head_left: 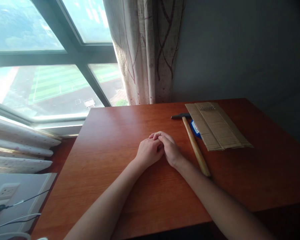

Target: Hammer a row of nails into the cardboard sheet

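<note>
My left hand and my right hand rest together on the brown wooden table, fingers interlaced and closed around each other, with nothing held between them. A hammer with a wooden handle and dark metal head lies just to the right of my right hand, its head pointing away from me. Beside it lies a flat piece of corrugated cardboard, with a row of small nails resting near its far edge. A blue packet peeks out from under the cardboard's left side.
A large window fills the upper left, with a patterned curtain hanging at the table's far edge. A grey wall stands behind the table. At the lower left sit a wall socket and cables.
</note>
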`<state>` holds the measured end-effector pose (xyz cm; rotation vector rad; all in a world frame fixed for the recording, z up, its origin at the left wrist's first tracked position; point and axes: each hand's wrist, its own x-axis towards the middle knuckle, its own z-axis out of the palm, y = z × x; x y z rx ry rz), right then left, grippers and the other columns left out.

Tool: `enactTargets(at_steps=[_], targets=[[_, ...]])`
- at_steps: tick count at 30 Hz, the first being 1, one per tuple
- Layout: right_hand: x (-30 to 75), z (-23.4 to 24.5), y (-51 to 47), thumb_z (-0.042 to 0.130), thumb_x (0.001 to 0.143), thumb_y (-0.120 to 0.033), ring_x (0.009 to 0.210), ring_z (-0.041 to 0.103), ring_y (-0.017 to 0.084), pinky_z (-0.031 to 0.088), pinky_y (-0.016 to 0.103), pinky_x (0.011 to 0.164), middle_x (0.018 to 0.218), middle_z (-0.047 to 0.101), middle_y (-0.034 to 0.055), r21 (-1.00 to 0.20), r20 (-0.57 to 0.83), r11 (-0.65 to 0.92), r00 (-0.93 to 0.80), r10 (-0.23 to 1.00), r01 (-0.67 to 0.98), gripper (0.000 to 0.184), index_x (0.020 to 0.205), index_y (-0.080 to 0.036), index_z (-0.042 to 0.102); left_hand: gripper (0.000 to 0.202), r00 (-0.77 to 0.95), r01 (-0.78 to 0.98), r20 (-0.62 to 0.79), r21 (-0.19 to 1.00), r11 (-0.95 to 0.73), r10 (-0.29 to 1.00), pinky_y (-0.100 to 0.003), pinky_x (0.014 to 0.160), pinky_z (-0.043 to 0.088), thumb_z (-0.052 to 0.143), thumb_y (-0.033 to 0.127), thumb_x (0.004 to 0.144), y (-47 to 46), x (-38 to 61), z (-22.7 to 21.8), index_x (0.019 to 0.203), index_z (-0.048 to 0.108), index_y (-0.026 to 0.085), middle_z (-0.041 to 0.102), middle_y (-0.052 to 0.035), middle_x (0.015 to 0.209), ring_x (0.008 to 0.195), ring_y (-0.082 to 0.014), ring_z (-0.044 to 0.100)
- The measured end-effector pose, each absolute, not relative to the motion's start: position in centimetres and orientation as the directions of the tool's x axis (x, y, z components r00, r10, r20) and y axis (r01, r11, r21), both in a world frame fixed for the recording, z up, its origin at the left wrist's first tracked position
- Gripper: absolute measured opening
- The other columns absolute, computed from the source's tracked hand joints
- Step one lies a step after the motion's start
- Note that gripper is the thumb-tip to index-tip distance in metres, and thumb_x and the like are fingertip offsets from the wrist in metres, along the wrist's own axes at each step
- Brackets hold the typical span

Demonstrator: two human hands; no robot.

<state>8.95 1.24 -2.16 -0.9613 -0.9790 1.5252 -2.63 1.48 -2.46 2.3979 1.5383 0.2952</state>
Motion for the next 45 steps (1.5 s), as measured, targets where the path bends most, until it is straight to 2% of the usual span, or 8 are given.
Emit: enactTargets(at_steps=[18, 32, 45], targets=[[8.81, -2.24, 1.29, 0.054, 0.084, -0.032, 0.089, 0.063, 0.020, 0.048, 0.031, 0.082, 0.091, 0.071, 0.0027, -0.951, -0.078, -0.116, -0.138, 0.987, -0.287, 0.016, 0.078, -0.021, 0.064, 0.021, 0.394, 0.860, 0.018, 0.346, -0.376, 0.919, -0.030, 0.068, 0.049, 0.052, 0.028, 0.087, 1.43, -2.60, -2.34, 0.085, 0.071, 0.018, 0.073, -0.0093, 0.085, 0.080, -0.0232, 0.069], [8.55, -2.80, 1.41, 0.047, 0.089, -0.030, 0.091, 0.063, 0.019, 0.047, 0.032, 0.090, 0.089, 0.069, 0.0022, -0.989, 0.076, 0.061, -0.104, 0.992, -0.136, 0.019, 0.081, -0.021, 0.061, 0.020, 0.379, 0.865, -0.013, 0.359, -0.350, 0.925, -0.031, 0.069, 0.051, 0.054, 0.025, 0.085, 1.47, -2.63, -2.34, 0.092, 0.072, 0.018, 0.075, -0.0105, 0.092, 0.086, -0.0268, 0.072], [8.69, -2.84, 1.47, 0.045, 0.091, -0.030, 0.090, 0.063, 0.018, 0.048, 0.031, 0.089, 0.090, 0.069, 0.0025, -0.992, 0.092, 0.082, -0.113, 0.989, -0.092, 0.019, 0.083, -0.021, 0.060, 0.023, 0.393, 0.857, -0.004, 0.365, -0.365, 0.919, -0.032, 0.069, 0.050, 0.053, 0.027, 0.086, 1.58, -2.72, -2.69, 0.094, 0.072, 0.017, 0.075, -0.0106, 0.091, 0.085, -0.0273, 0.072]])
